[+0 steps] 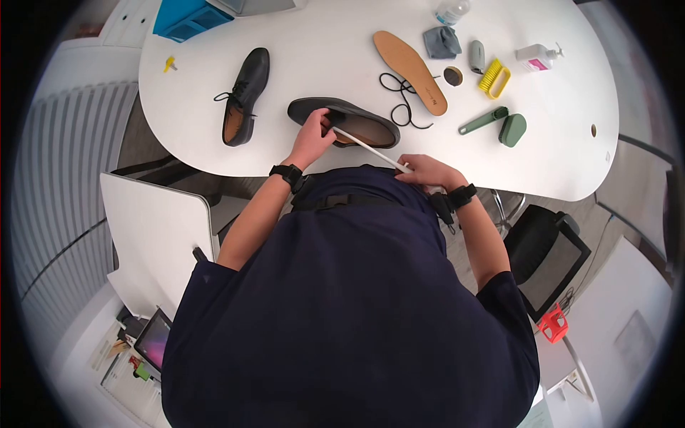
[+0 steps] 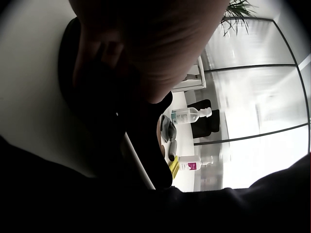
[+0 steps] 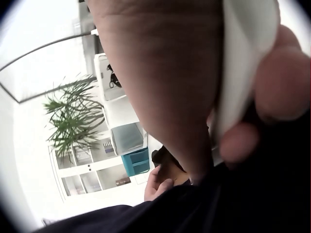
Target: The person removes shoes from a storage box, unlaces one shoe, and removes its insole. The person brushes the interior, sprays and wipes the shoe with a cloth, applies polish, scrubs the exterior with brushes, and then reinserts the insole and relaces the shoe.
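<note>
A black shoe without laces point(image 1: 382, 127) lies on its side or tilted near the table's front edge, its tan inside facing the person. The left hand point(image 1: 314, 137) grips it at the opening, fingers partly inside; in the left wrist view the hand point(image 2: 146, 43) is dark against the shoe. A long white stick point(image 1: 367, 148) runs from the shoe's opening by the left fingers to the right hand point(image 1: 430, 172), which holds its other end. In the right wrist view the right hand point(image 3: 165, 73) has its fingers curled round a white handle point(image 3: 240, 63).
A laced black shoe point(image 1: 248, 96) stands to the left. Behind and right are a tan insole point(image 1: 410, 68), black lace point(image 1: 403, 103), grey cloth point(image 1: 442, 43), yellow brush point(image 1: 494, 78), green brush point(image 1: 484, 120), green case point(image 1: 512, 130) and pump bottle point(image 1: 536, 57). A blue box point(image 1: 189, 20) sits back left.
</note>
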A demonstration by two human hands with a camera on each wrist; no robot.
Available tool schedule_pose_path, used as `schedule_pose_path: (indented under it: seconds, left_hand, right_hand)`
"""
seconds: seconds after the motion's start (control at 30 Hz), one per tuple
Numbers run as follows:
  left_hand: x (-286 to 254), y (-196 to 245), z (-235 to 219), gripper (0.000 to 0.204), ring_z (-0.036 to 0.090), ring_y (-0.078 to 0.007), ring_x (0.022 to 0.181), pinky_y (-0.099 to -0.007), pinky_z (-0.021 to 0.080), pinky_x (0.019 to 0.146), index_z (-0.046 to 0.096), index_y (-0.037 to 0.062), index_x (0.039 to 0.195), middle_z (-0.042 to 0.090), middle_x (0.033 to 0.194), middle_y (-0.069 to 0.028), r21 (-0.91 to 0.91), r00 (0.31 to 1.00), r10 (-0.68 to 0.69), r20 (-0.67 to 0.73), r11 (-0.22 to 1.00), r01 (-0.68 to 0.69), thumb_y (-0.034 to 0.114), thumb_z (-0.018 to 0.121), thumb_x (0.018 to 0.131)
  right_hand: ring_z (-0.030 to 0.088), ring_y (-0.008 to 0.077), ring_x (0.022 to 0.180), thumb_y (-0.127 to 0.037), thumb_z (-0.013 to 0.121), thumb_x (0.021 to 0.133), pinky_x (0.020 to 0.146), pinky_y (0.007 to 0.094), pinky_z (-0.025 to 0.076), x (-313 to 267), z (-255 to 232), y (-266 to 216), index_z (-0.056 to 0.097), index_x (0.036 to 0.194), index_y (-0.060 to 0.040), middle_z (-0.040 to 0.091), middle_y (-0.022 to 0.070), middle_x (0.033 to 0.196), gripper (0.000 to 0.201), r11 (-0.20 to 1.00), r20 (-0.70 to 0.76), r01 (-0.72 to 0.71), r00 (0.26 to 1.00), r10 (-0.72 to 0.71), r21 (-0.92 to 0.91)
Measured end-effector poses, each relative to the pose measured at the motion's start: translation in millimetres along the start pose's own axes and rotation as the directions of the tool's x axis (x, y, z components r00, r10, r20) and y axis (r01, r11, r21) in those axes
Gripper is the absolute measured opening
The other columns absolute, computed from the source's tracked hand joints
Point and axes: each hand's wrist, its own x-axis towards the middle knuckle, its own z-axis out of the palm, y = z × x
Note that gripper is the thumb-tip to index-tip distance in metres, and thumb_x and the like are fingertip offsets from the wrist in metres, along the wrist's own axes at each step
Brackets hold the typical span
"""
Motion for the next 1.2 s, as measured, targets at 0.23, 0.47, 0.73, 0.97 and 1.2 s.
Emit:
schedule_pose_path:
  seconds: [0.23,0.47,0.73,0.97,1.2]
  left_hand:
    - [7,-6,4,0.050,0.060,-0.0205,0.078,-0.0331,0.050,0.074,0.045,-0.0003,0.128,0.059,0.095,-0.0102,0.080,0.996,-0.077,-0.033,0.994,0.079,0.018,0.063,0.084]
    - [7,-10,3,0.053,0.059,-0.0185,0.079,-0.0314,0.049,0.074,0.043,-0.0030,0.128,0.060,0.094,-0.0093,0.026,0.995,-0.103,-0.007,0.994,0.103,0.019,0.064,0.085]
    - [8,-4,4,0.054,0.058,-0.0182,0.077,-0.0315,0.050,0.072,0.043,-0.0043,0.128,0.058,0.093,-0.0096,0.084,0.997,-0.079,0.000,0.993,0.079,0.018,0.064,0.084]
    - [2,-17,3,0.054,0.057,-0.0200,0.078,-0.0323,0.050,0.074,0.043,-0.0050,0.127,0.054,0.098,-0.0120,0.069,0.997,-0.068,0.034,0.995,0.066,0.014,0.065,0.081]
    - [-2,-31,7,0.051,0.058,-0.0192,0.083,-0.0318,0.050,0.076,0.043,-0.0027,0.127,0.053,0.101,-0.0119,0.043,0.997,-0.055,0.047,0.998,0.053,0.009,0.062,0.081]
  right_hand:
    - [0.061,0.0155,0.052,-0.029,0.051,0.096,0.053,0.0290,0.049,-54,-29,0,0.065,0.099,-0.0020,0.065,0.0076,0.065,0.031,0.978,-0.222,-0.192,0.960,0.171,-0.080]
    - [0.064,0.0239,0.057,-0.027,0.050,0.095,0.059,0.0356,0.050,-110,-27,-2,0.064,0.101,-0.0058,0.067,0.0094,0.070,0.026,0.964,-0.336,-0.245,0.921,0.198,-0.101]
    - [0.065,0.0337,0.078,-0.028,0.055,0.094,0.070,0.0428,0.051,-72,12,-20,0.063,0.112,-0.0130,0.069,0.0125,0.085,0.025,0.833,-0.534,-0.180,0.831,-0.156,-0.523]
    - [0.060,0.0257,0.071,-0.016,0.054,0.094,0.068,0.0365,0.049,-90,-6,-32,0.063,0.121,-0.0154,0.065,0.0111,0.079,0.029,0.937,-0.423,0.017,0.889,-0.173,-0.348]
    - [0.067,0.0302,0.079,-0.017,0.054,0.094,0.074,0.0370,0.051,-138,-38,-46,0.069,0.116,-0.0155,0.071,0.0125,0.090,0.026,0.906,-0.370,-0.311,0.908,0.195,-0.286]
